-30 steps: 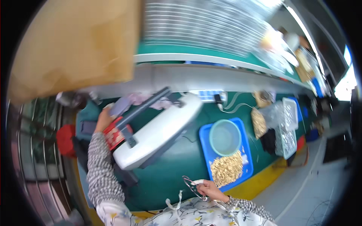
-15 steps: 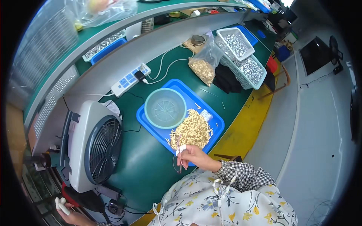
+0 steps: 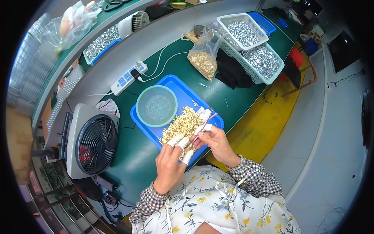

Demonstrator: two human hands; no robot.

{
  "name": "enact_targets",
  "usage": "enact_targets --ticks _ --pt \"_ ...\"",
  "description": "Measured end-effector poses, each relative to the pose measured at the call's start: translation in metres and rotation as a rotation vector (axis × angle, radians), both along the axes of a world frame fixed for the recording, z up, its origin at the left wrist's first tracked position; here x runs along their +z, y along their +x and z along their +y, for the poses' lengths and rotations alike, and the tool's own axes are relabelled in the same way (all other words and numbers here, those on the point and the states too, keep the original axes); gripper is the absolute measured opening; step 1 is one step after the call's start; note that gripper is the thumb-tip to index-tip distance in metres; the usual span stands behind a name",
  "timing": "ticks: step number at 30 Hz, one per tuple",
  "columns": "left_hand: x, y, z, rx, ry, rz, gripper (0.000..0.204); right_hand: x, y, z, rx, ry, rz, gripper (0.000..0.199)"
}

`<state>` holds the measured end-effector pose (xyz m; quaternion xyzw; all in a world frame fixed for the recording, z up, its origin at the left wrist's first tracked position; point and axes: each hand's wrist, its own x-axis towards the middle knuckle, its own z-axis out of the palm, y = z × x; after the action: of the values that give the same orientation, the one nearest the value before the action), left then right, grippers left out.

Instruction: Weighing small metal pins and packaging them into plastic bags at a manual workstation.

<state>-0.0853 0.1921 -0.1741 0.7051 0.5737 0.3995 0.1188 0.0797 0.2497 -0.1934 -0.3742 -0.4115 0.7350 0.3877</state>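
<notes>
On a blue tray (image 3: pixel 134 117) lies a heap of small brass-coloured pins (image 3: pixel 183 123). My left hand (image 3: pixel 169 162), white covers on its fingertips, reaches over the heap's near edge; thumb and fingers are apart, and no pin can be made out in its grip. Just right of it, my right hand (image 3: pixel 217 144) is closed around a thin pinkish two-pronged tool (image 3: pixel 209 118) that looks like tweezers, its prongs pointing away from me. A white cover sits on a right fingertip too. Beside the heap, at the tray's far left, rests a round pale-green plastic basket (image 3: pixel 157 106).
A grey box fan (image 3: pixel 95 142) stands at left, near a white power strip (image 3: pixel 126 80). Beyond the tray are a clear bag of brass pins (image 3: pixel 203 64), black cloth (image 3: pixel 232 72) and stacked baskets (image 3: pixel 269 64) of silvery metal parts. Thin rods lie on the green table (image 3: pixel 132 154).
My left hand has come from the far lower left to the pin heap. My right hand has moved right and away from me, its tool now pointing away over the tray. The view has shifted.
</notes>
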Motion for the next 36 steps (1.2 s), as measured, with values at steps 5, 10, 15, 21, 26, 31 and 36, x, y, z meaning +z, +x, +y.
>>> enact_targets --ticks 5,10,15,21,26,31,36 --pt "-0.017 0.039 0.010 0.001 -0.030 0.219 0.018 -0.008 0.026 0.001 -0.024 -0.007 0.008 0.019" --pt "-0.021 0.049 0.018 0.028 -0.092 0.157 0.011 -0.008 0.039 0.009 0.022 0.025 -0.071 0.018" --pt "-0.016 0.036 0.020 -0.049 -0.097 0.123 0.015 -0.005 0.051 0.006 0.141 0.060 -0.185 0.018" --pt "-0.010 0.006 0.016 -0.068 -0.191 -0.023 0.013 0.006 0.091 0.011 -0.006 0.129 -0.293 0.018" --pt "-0.001 -0.012 0.007 -0.123 -0.397 -0.298 0.014 -0.013 0.078 0.038 -0.079 0.265 -0.381 0.022" --pt "0.001 -0.025 0.002 -0.166 -0.426 -0.436 0.014 -0.012 0.036 0.029 0.093 0.472 -0.543 0.026" --pt "0.005 -0.036 -0.002 -0.171 -0.519 -0.486 0.011 -0.017 0.025 0.029 0.100 0.681 -0.541 0.021"
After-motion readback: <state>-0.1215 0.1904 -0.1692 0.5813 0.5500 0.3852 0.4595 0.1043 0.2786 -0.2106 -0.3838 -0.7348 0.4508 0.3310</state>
